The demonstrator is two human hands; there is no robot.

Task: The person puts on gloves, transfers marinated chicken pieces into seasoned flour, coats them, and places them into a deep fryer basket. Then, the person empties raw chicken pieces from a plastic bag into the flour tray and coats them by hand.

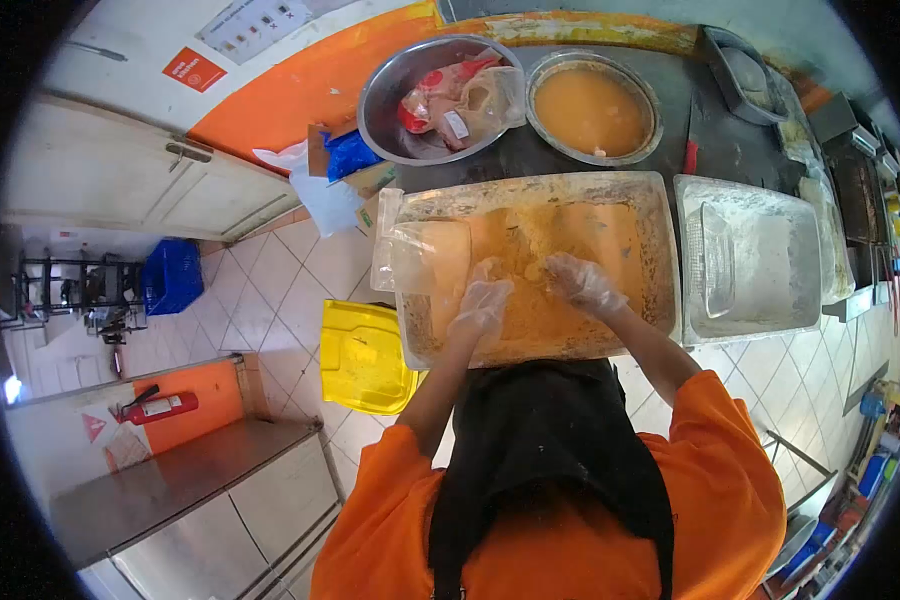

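Observation:
A large clear plastic tub (672,300) stands in front of me, its bottom spread with orange seasoned flour (590,235). My left hand (484,302), in a clear disposable glove, is over the flour in the left half, fingers apart. Facing it from the right is my right hand (585,284), gloved the same way, its fingers stretched toward the middle. Between the hands lie coated lumps (530,262), too blurred to name; one is close to the right fingertips. A clear plastic container (430,255) sits at the tub's left end.
Behind the tub are a metal bowl (380,120) with bagged food and a round pan of orange liquid (590,105). A red-handled knife (691,155) lies nearby. At right is a white-floured tub (760,310) holding a clear basket (712,260). A yellow lid (360,355) is low at left.

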